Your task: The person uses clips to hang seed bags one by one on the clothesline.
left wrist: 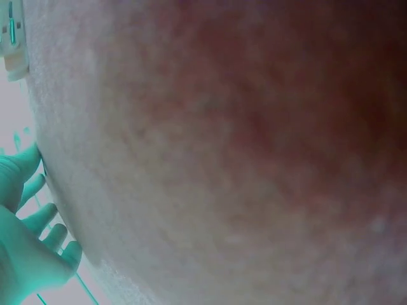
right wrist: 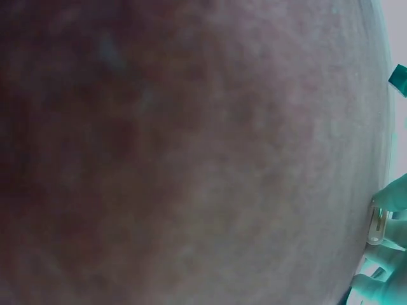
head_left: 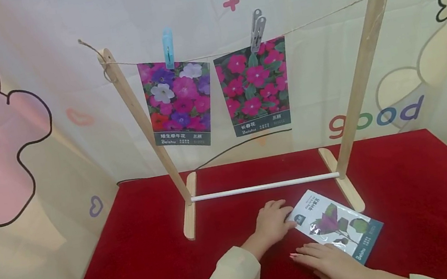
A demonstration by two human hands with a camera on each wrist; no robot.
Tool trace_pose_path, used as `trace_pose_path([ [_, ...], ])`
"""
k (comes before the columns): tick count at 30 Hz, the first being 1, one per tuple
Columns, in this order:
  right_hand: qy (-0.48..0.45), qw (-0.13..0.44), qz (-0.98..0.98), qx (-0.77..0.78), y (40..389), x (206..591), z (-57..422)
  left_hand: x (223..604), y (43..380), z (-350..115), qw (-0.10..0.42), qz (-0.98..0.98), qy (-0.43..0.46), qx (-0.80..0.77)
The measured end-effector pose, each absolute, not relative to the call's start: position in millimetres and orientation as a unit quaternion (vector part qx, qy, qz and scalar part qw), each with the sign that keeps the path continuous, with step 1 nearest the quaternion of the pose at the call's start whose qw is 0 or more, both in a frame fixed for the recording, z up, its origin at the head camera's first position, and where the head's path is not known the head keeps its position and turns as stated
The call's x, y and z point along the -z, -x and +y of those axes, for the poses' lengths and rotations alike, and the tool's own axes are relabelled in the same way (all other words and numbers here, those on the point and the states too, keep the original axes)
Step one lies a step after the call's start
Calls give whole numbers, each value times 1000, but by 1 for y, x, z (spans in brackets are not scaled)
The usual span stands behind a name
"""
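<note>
A white seed packet (head_left: 336, 224) printed with a purple-leaved plant lies slanted on the red cloth. My left hand (head_left: 272, 223) touches its left corner with relaxed, spread fingers; these fingers (left wrist: 39, 219) show at the edge of the left wrist view. My right hand (head_left: 337, 264) lies palm down over the packet's lower edge. Between its fingertips is a small clothespin (right wrist: 377, 225), mostly hidden from above, with a pink tip showing. Two flower packets hang from a string: a mixed petunia-like one (head_left: 179, 102) under a blue clothespin (head_left: 168, 49), and a magenta-flowered one (head_left: 257, 88) under grey clothespins (head_left: 258, 30).
The string (head_left: 330, 12) runs between two slanted wooden posts (head_left: 361, 75), whose feet are joined by a white rod (head_left: 265, 186). Red cloth (head_left: 147, 266) covers the table. A printed curtain (head_left: 40, 41) hangs behind the rack.
</note>
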State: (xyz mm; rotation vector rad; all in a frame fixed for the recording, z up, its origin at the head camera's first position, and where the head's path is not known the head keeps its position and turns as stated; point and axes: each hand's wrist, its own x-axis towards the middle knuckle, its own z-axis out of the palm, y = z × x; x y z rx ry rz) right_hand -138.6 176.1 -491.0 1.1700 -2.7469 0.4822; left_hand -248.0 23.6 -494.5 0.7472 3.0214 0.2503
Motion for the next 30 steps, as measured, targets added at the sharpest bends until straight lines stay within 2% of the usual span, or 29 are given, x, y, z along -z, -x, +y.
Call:
trace_pose_path([
  [8,-387,44,-904,-175,137,492,182,493,250,26,19,967,-212,-139],
  [20,-295,36,-942,-155,136,493,189,496,247,34,0,980,-162,-113],
  [30,-259,44,-952,-155,136,495,189,494,243,39,6,975,-138,-171],
])
